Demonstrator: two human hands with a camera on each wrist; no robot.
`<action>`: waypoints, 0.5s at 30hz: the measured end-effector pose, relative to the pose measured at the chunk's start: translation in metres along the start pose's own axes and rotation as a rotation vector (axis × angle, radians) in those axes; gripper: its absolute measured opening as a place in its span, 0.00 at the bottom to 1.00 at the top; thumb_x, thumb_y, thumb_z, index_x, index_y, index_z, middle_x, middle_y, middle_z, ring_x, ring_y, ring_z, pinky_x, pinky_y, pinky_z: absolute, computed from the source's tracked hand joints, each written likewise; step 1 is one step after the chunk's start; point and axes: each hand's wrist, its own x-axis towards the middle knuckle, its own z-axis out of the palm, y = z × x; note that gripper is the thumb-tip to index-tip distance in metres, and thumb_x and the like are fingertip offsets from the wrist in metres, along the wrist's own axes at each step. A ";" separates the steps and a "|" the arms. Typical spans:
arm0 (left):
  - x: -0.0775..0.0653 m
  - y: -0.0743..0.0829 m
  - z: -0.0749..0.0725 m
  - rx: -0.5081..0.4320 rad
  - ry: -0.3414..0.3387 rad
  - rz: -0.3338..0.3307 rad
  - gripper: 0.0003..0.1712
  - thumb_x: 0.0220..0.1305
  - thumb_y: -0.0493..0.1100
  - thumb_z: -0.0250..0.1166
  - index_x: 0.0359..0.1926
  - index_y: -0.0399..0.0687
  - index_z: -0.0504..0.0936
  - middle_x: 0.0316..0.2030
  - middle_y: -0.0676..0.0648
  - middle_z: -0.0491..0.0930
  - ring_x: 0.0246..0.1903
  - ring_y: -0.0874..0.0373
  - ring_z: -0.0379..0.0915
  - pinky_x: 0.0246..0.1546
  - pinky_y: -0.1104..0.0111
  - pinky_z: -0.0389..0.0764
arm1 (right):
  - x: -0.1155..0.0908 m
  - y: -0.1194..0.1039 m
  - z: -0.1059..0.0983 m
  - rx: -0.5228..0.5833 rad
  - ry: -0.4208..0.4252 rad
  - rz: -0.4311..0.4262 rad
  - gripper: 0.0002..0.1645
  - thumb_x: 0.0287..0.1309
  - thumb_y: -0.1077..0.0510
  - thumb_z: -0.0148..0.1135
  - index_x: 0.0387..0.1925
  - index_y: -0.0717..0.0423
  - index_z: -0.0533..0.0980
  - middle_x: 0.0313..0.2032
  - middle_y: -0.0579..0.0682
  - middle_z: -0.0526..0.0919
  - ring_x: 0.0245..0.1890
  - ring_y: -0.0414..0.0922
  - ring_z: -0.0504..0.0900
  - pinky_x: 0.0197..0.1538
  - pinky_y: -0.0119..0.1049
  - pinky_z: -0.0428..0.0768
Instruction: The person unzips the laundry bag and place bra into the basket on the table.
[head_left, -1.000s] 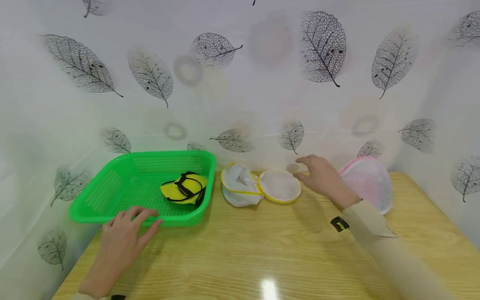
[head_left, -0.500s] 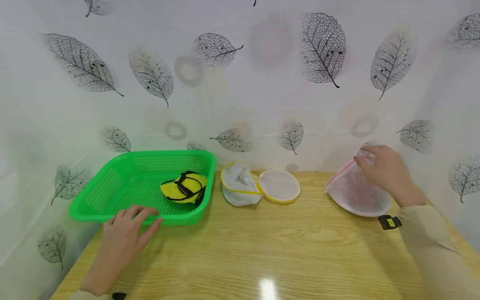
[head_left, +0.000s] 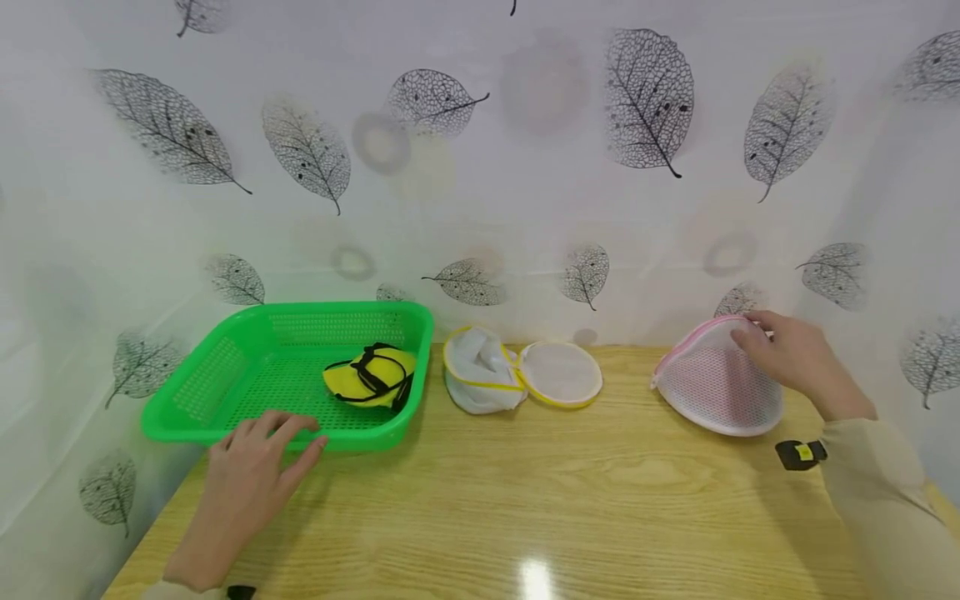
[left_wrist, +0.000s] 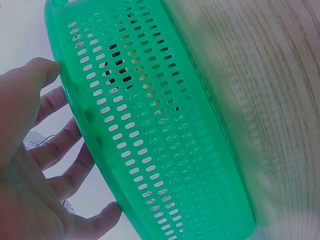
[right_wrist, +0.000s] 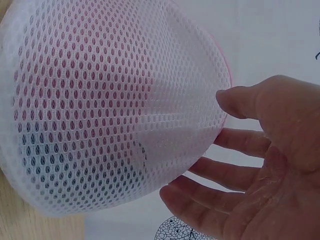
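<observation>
At the right, a dome-shaped white mesh laundry bag [head_left: 716, 383] with a pink edge stands on the table. Pink and dark cloth shows through its mesh [right_wrist: 82, 90]. My right hand [head_left: 795, 354] pinches the bag's upper edge, the thumb [right_wrist: 240, 102] in front and the fingers behind. On the left, my left hand [head_left: 251, 483] rests loosely at the near rim of a green plastic basket [left_wrist: 115, 125], fingertips right at the rim. Inside that basket lies a yellow cloth item [head_left: 371, 377] with black straps.
Between the basket and the mesh laundry bag sits a white mesh pouch [head_left: 483, 375] with yellow trim, its round lid [head_left: 561, 373] folded out to the right. A leaf-print curtain [head_left: 480, 183] hangs right behind the wooden table [head_left: 480, 500].
My right hand has moved right from beside the round lid to the mesh laundry bag and come down onto its upper edge. The left hand stays at the basket rim.
</observation>
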 end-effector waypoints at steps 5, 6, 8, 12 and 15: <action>0.001 0.000 0.001 -0.006 0.004 0.001 0.16 0.54 0.49 0.77 0.45 0.57 0.87 0.42 0.46 0.85 0.42 0.37 0.81 0.32 0.35 0.77 | -0.001 0.001 0.003 0.002 -0.020 0.004 0.43 0.77 0.40 0.42 0.72 0.73 0.59 0.59 0.82 0.70 0.55 0.77 0.72 0.51 0.69 0.76; 0.001 0.000 0.001 -0.005 0.008 0.004 0.16 0.54 0.49 0.77 0.45 0.57 0.87 0.42 0.46 0.85 0.41 0.37 0.81 0.32 0.35 0.77 | -0.001 0.001 0.004 0.004 -0.020 -0.006 0.43 0.77 0.40 0.42 0.71 0.73 0.60 0.58 0.82 0.71 0.55 0.77 0.74 0.50 0.68 0.77; 0.001 0.000 0.001 -0.005 0.013 0.008 0.16 0.54 0.49 0.77 0.45 0.57 0.87 0.42 0.46 0.85 0.41 0.37 0.81 0.32 0.35 0.77 | -0.003 -0.002 0.005 0.001 -0.016 -0.034 0.41 0.77 0.41 0.44 0.71 0.73 0.62 0.57 0.81 0.74 0.53 0.75 0.76 0.49 0.66 0.79; 0.000 0.000 0.001 -0.005 0.014 0.007 0.16 0.54 0.49 0.77 0.45 0.57 0.87 0.42 0.45 0.85 0.41 0.37 0.81 0.32 0.35 0.76 | -0.008 -0.010 0.006 0.011 -0.033 -0.101 0.37 0.77 0.43 0.48 0.69 0.71 0.65 0.56 0.81 0.75 0.53 0.74 0.79 0.47 0.63 0.82; 0.000 0.001 0.000 -0.009 0.008 0.001 0.16 0.55 0.49 0.76 0.45 0.56 0.87 0.42 0.45 0.85 0.42 0.36 0.81 0.32 0.35 0.76 | -0.012 -0.019 0.008 0.015 -0.058 -0.123 0.37 0.76 0.43 0.50 0.69 0.70 0.66 0.58 0.79 0.75 0.53 0.74 0.80 0.47 0.62 0.83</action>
